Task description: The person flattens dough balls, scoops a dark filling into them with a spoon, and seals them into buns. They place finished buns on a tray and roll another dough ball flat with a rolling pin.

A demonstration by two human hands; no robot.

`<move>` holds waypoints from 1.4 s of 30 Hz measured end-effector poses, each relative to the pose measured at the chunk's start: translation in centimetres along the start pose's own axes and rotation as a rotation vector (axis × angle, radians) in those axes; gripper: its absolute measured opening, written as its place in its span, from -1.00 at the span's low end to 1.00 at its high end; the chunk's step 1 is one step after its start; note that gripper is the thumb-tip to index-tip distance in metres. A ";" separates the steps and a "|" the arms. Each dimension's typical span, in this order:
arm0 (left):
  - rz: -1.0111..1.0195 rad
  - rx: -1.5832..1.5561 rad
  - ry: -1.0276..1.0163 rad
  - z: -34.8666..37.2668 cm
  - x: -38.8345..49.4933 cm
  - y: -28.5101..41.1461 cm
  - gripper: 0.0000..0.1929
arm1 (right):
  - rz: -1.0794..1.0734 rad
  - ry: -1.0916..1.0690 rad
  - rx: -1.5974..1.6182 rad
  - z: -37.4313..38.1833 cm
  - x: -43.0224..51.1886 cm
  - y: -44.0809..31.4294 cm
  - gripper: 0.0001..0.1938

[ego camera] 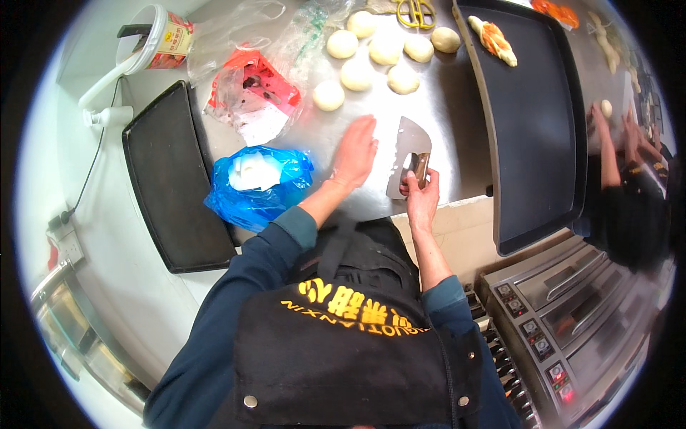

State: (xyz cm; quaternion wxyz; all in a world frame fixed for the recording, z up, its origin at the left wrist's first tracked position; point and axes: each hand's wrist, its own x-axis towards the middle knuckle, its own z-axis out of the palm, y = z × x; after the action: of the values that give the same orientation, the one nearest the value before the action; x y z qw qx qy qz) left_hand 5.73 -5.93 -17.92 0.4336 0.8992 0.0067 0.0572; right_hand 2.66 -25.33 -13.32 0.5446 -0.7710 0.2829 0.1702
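Note:
My right hand (422,201) grips a metal dough scraper (414,135) by its wooden handle, near the front edge of the steel worktop (370,201). The wide blade points away from me and has small pale bits along its left side. To its left, my left hand (356,150) is stretched flat at the worktop, palm down, holding nothing that I can see. Whether it presses on the surface is hard to tell. Beyond both hands lie several round dough balls (356,74), the closest one (328,96) just past my left fingertips.
Left of my hands are a blue plastic bag (225,198) with white material inside and a smeared red-and-clear bag (289,96). A dark tray (166,187) lies farther left. On the right, a large black baking tray (530,139) carries one twisted dough piece (493,40). Another person's arms (608,155) are beyond.

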 end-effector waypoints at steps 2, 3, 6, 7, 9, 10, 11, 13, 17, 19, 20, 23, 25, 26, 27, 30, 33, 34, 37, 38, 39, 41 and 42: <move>0.038 0.012 0.027 0.8 0.4 0.1 -0.44 | -0.018 -0.008 -0.039 1.1 0.0 -0.4 -0.60; 0.028 0.026 0.035 1.2 0.5 0.2 -0.42 | -0.026 -0.025 -0.061 1.8 0.0 -0.4 -0.60; 0.033 0.084 0.017 1.6 0.5 0.9 -0.36 | 0.020 -0.079 -0.059 3.6 -0.2 -0.5 -0.51; 0.029 0.124 0.024 1.6 0.5 1.1 -0.35 | 0.030 -0.118 -0.034 4.1 -0.3 -0.4 -0.52; -0.009 0.075 0.045 1.4 0.4 1.2 -0.36 | 0.049 -0.163 0.036 5.1 -0.5 -0.2 -0.56; -0.028 0.022 0.065 1.2 0.3 1.1 -0.36 | 0.033 -0.179 0.137 5.5 -0.6 0.0 -0.56; -0.050 -0.032 0.086 1.1 0.3 1.0 -0.37 | 0.021 -0.187 0.157 5.8 -0.6 0.1 -0.56; -0.075 -0.067 0.126 0.9 0.2 0.9 -0.38 | 0.033 -0.229 0.240 6.2 -0.5 0.3 -0.56; -0.094 -0.153 0.203 0.4 0.0 1.4 -0.44 | -0.014 -0.301 0.366 6.4 -0.7 -0.3 -0.63; -0.159 -0.217 0.144 -0.6 -0.3 2.4 -0.48 | -0.029 -0.343 0.299 5.9 -2.1 -1.5 -0.63; -0.129 -0.184 0.168 -1.5 -0.9 3.0 -0.50 | 0.001 -0.322 0.258 5.5 -3.2 -2.3 -0.63; -0.089 -0.305 0.366 -5.8 -3.0 4.3 -0.54 | -0.115 -0.455 0.109 5.3 -7.0 -5.4 -0.63; -0.156 -0.095 0.480 -9.8 -4.6 4.4 -0.63 | -0.088 -0.628 0.164 7.2 -9.2 -7.5 -0.60; -0.176 -0.094 0.557 -11.8 -5.1 4.1 -0.66 | -0.088 -0.662 0.151 8.8 -10.0 -8.4 -0.57; -0.202 -0.044 0.621 -13.4 -5.4 3.5 -0.71 | -0.089 -0.691 0.202 10.6 -10.9 -8.9 -0.58; -0.248 0.034 0.670 -16.8 -6.4 1.5 -0.81 | -0.108 -0.761 0.081 14.4 -11.2 -10.1 -0.56; -0.231 0.112 0.679 -18.6 -7.8 -0.8 -0.84 | -0.092 -0.805 0.099 17.2 -11.5 -10.4 -0.62; -0.271 0.146 0.664 -18.9 -8.3 -1.4 -0.83 | -0.139 -0.772 0.052 17.8 -11.3 -10.5 -0.62; -0.352 0.135 0.662 -19.4 -9.3 -2.7 -0.78 | -0.194 -0.745 0.008 18.7 -10.6 -10.8 -0.61; -0.392 0.106 0.650 -19.6 -9.7 -2.9 -0.76 | -0.189 -0.731 0.003 18.8 -10.5 -10.9 -0.60; -0.386 0.104 0.657 -19.7 -10.1 -2.9 -0.76 | -0.198 -0.758 -0.005 18.8 -10.5 -10.9 -0.60; -0.380 0.072 0.646 -19.9 -10.4 -2.8 -0.75 | -0.234 -0.757 -0.014 18.8 -10.4 -10.9 -0.59; -0.384 0.030 0.630 -20.1 -10.6 -2.8 -0.75 | -0.212 -0.748 -0.007 18.8 -10.5 -10.9 -0.57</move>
State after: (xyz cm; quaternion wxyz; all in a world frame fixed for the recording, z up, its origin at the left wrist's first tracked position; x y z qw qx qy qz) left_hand -6.85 10.82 -8.73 0.4000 0.8260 0.3096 0.2488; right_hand 2.05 -2.36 -5.80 0.6221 -0.6825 -0.0169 0.3833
